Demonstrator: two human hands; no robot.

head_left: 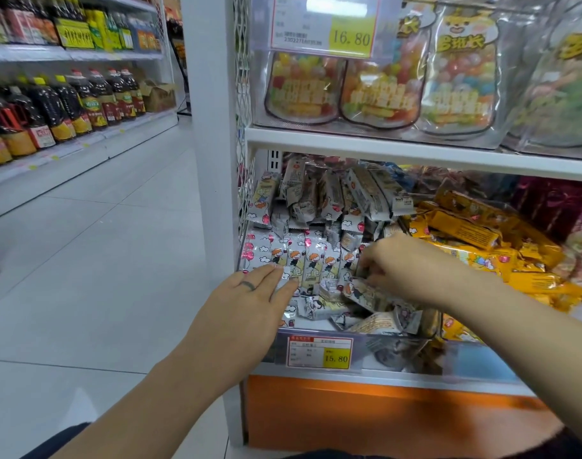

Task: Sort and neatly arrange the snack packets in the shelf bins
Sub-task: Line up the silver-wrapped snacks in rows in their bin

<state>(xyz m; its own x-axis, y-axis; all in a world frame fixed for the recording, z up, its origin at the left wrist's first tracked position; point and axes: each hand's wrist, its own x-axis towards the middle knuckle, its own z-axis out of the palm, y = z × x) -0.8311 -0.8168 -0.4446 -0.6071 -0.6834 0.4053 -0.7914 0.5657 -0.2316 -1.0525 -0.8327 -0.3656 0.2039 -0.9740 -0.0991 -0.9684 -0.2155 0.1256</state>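
A clear-fronted shelf bin (375, 351) holds many small white snack packets (311, 256) printed with a cartoon figure; a neat row lies flat at the front left and a loose heap (332, 193) rises behind. My left hand (246, 299) lies flat, fingers together, pressing on the left end of that row. My right hand (402, 263) reaches in from the right with its fingers pinched on one white packet (362, 291) at the row's right end. Yellow snack packets (475, 233) fill the neighbouring section on the right.
A white shelf board (382, 147) hangs low over the bin, with bags of coloured candy (382, 91) above it. Dark red packets (554, 207) lie at the far right. A white upright post (210, 127) borders the bin's left. Oil bottles (67, 104) line the aisle shelves on the left.
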